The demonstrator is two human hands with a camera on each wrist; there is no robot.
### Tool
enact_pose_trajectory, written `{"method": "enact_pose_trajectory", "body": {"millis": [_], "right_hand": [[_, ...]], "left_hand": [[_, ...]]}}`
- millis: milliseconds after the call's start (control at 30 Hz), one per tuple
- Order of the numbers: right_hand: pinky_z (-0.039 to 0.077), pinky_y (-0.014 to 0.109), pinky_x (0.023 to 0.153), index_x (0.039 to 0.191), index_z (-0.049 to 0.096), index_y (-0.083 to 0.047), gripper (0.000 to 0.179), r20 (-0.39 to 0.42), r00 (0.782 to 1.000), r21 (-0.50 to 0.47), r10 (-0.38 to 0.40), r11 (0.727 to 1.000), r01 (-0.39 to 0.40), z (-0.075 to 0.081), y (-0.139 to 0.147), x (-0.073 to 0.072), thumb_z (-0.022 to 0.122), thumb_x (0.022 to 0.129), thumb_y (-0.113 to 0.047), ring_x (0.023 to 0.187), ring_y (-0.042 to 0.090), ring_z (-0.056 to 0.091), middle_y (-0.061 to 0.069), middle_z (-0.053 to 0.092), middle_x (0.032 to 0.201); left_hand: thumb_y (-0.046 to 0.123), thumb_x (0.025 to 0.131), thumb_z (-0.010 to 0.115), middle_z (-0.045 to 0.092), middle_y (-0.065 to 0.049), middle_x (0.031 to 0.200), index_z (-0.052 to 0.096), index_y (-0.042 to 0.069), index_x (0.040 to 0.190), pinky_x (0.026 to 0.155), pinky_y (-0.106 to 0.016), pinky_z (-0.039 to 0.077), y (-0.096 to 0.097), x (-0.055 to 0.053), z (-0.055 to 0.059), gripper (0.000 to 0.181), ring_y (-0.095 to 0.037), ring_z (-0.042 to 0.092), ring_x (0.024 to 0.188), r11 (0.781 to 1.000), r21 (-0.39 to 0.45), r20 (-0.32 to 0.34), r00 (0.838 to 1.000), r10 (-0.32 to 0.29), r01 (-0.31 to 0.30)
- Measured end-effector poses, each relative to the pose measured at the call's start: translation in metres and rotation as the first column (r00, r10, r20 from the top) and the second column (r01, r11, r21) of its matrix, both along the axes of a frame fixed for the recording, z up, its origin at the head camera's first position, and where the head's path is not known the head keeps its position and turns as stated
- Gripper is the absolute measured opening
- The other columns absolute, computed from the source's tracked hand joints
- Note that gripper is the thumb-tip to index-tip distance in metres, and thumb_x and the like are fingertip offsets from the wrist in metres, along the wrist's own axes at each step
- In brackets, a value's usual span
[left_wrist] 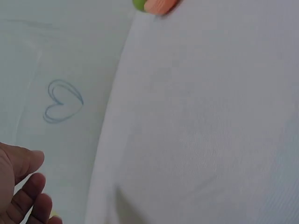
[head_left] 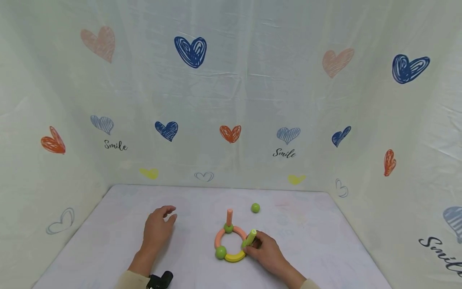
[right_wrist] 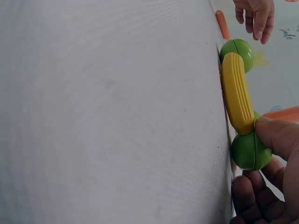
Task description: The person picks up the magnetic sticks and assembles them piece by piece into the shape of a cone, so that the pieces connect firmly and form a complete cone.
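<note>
A toy ring lies on the white table, built of orange arcs, a yellow arc and green balls. An orange rod stands up from its far ball, and a light green rod rises, leaning, at its right ball. My right hand pinches that right green ball, thumb near the end of the ridged yellow arc. To the left, apart from the ring, my left hand holds nothing, its fingers loosely bent.
A loose green ball sits on the table behind the ring. A pale curtain printed with hearts hangs around the back and sides. A black strap-on device is at my left wrist.
</note>
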State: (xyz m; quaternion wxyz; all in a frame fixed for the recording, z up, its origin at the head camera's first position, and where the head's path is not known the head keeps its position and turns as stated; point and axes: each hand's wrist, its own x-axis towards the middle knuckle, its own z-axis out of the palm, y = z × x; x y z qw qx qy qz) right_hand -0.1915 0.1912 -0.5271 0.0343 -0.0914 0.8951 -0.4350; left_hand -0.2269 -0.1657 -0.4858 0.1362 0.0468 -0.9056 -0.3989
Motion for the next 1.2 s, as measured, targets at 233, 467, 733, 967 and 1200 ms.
{"method": "enact_pose_trajectory", "body": {"millis": [233, 467, 733, 967, 1200], "right_hand": [[0.044, 0.024, 0.065, 0.104, 0.071, -0.016, 0.025, 0.0, 1.0, 0.01, 0.002, 1.0, -0.002, 0.0, 0.0, 0.0, 0.085, 0.089, -0.031, 0.077, 0.011, 0.053, -0.004, 0.06, 0.086], [0.043, 0.024, 0.064, 0.103, 0.071, -0.016, 0.025, 0.01, 1.0, 0.01, -0.004, 1.0, 0.004, -0.001, -0.001, 0.0, 0.085, 0.088, -0.031, 0.076, 0.011, 0.053, -0.004, 0.06, 0.085], [0.043, 0.024, 0.062, 0.101, 0.069, -0.016, 0.025, 0.011, 1.0, -0.004, 0.001, 1.0, -0.001, -0.001, 0.0, 0.0, 0.085, 0.089, -0.033, 0.074, 0.011, 0.053, -0.004, 0.06, 0.083], [0.044, 0.024, 0.063, 0.097, 0.067, -0.018, 0.025, 0.011, 1.0, -0.009, 0.012, 1.0, -0.012, 0.0, 0.0, 0.001, 0.084, 0.09, -0.034, 0.074, 0.01, 0.054, -0.004, 0.06, 0.083], [0.044, 0.024, 0.063, 0.099, 0.067, -0.016, 0.026, 0.015, 1.0, -0.021, 0.007, 1.0, -0.007, 0.002, 0.0, 0.0, 0.085, 0.089, -0.033, 0.075, 0.011, 0.054, -0.003, 0.06, 0.084]], "left_hand": [[0.016, 0.1, 0.068, 0.064, -0.028, 0.133, 0.065, -0.002, 0.133, 0.103, -0.061, 0.045, -0.035, 0.003, -0.005, 0.038, -0.045, 0.056, 0.125, 0.995, 0.063, 0.031, 0.996, 0.078, -0.08], [0.02, 0.099, 0.07, 0.057, -0.029, 0.14, 0.059, -0.003, 0.138, 0.107, -0.062, 0.042, -0.05, 0.003, -0.014, 0.046, -0.045, 0.05, 0.129, 0.989, 0.093, 0.107, 0.989, 0.106, -0.116], [0.017, 0.099, 0.071, 0.057, -0.032, 0.14, 0.056, -0.006, 0.14, 0.107, -0.062, 0.044, -0.054, 0.001, -0.024, 0.05, -0.048, 0.053, 0.13, 0.993, 0.052, 0.143, 0.985, 0.097, -0.105], [0.011, 0.098, 0.069, 0.064, -0.03, 0.133, 0.054, -0.005, 0.141, 0.105, -0.062, 0.047, -0.053, 0.0, -0.031, 0.049, -0.049, 0.056, 0.129, 0.994, 0.051, 0.161, 0.983, 0.086, -0.095], [0.005, 0.103, 0.058, 0.07, -0.026, 0.128, 0.064, -0.004, 0.133, 0.099, -0.061, 0.05, -0.052, -0.003, -0.029, 0.032, -0.048, 0.062, 0.123, 1.0, 0.005, 0.128, 0.992, 0.005, -0.005]]}}
